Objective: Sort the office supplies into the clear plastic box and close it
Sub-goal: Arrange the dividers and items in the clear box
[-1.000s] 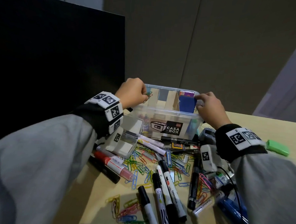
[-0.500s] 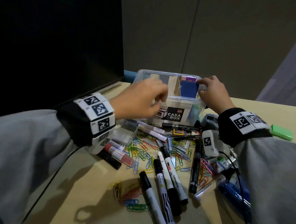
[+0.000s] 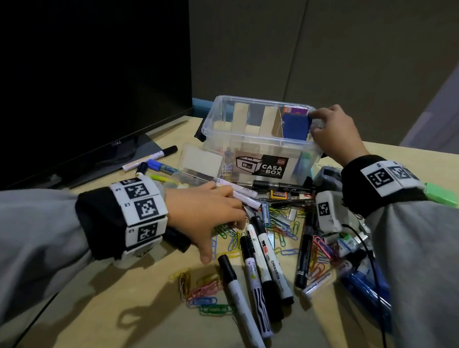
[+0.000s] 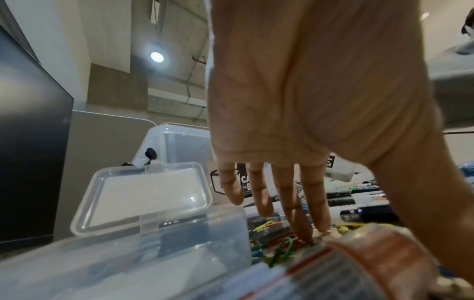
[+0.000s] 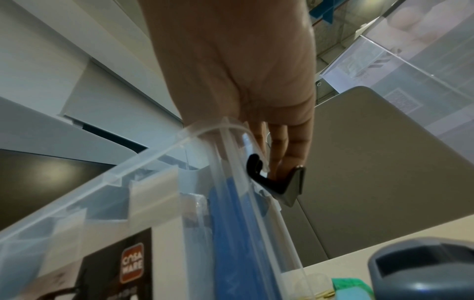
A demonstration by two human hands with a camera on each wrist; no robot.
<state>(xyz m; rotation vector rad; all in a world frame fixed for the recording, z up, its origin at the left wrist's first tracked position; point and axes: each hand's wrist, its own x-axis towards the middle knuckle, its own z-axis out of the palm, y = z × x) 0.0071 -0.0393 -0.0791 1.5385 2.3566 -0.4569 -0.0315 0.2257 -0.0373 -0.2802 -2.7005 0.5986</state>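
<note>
The clear plastic box (image 3: 260, 138) stands open at the far side of the table (image 3: 124, 296), lidless as far as the pictures show, with cardboard dividers (image 3: 269, 121) upright inside and a blue pad (image 3: 296, 125) tucked at its right end. The right hand (image 3: 333, 134) grasps the box's right rim, fingers curled over the edge next to the black latch (image 5: 277, 178), apparently steadying it. In front of the box lies the unsorted heap: markers (image 3: 268, 267), coloured paper clips (image 3: 281, 230) and a small open plastic case (image 4: 143, 194) just left of the heap. The left hand (image 3: 210, 213) is down on this heap, its fingers (image 4: 302, 219) stretched out and relaxed with the tips touching the clips; it grasps nothing yet. The step in hand looks like gathering the clips, with most of the sorting not yet done. The next move likely calls for the left fingers to close and pinch or scoop a bunch of clips, lift them clear of the markers, and carry them over the near wall of the box into one compartment. Loose clips slip and tangle easily, so a firm, gathered grip would matter.
</note>
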